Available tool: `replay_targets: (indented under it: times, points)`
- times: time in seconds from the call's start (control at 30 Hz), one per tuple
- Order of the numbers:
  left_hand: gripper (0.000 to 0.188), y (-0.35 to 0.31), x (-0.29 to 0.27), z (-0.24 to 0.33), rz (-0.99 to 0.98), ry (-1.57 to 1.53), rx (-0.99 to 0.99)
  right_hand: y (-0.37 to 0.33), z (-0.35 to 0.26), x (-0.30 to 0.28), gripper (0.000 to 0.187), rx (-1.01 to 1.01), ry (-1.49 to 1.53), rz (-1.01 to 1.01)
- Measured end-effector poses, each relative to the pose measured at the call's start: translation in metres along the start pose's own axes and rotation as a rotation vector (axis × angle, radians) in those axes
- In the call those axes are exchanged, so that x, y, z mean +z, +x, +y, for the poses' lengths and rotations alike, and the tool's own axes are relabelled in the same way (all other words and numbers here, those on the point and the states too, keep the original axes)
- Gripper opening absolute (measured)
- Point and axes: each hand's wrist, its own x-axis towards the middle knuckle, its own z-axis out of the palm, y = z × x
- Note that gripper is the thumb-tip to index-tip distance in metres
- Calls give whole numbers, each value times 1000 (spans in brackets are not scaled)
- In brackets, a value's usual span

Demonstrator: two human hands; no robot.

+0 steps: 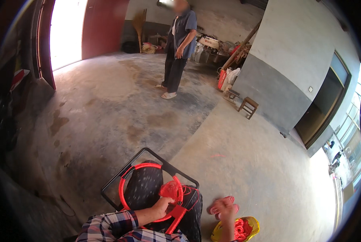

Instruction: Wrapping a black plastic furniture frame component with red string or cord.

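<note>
A black metal frame [146, 150] lies across my knees, with a ring [122, 192] on it covered for the most part in red wrapping. Inside the ring, a tangled bundle of red cord [170, 189] rests against my leg. My left hand [161, 207] is closed at the ring's lower right, its fingertips on red cord just below the bundle. Thin loops of cord hang beside the ring's right side. Out to the right, my right hand [224, 210] is smeared by motion above a yellow bag [253, 223] holding red cord [241, 229]; whether it holds anything is unclear.
Pink slippers [230, 199] show on the floor behind my right hand. A person [183, 40] stands farther off. By the grey-and-white wall is a small wooden stool [248, 107]. Bags, poles and a broom [139, 25] are at the back; a doorway [321, 107] opens on the right.
</note>
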Motion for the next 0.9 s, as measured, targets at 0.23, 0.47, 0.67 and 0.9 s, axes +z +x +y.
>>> replay_targets:
  times: [0.23,0.47,0.67,0.9]
  points:
    - [15,20,-15,-12,-26,86,62,-18,57,63,27,-119,-514,-227]
    - [16,21,-13,-16,-89,37,54,-23,24,72,39,-51,-750,-402]
    - [14,32,-26,-18,-73,87,62,-23,30,80,42,-209,-925,-288]
    - [14,20,-10,-7,-137,69,-7,-16,40,77,37,-238,-724,-260]
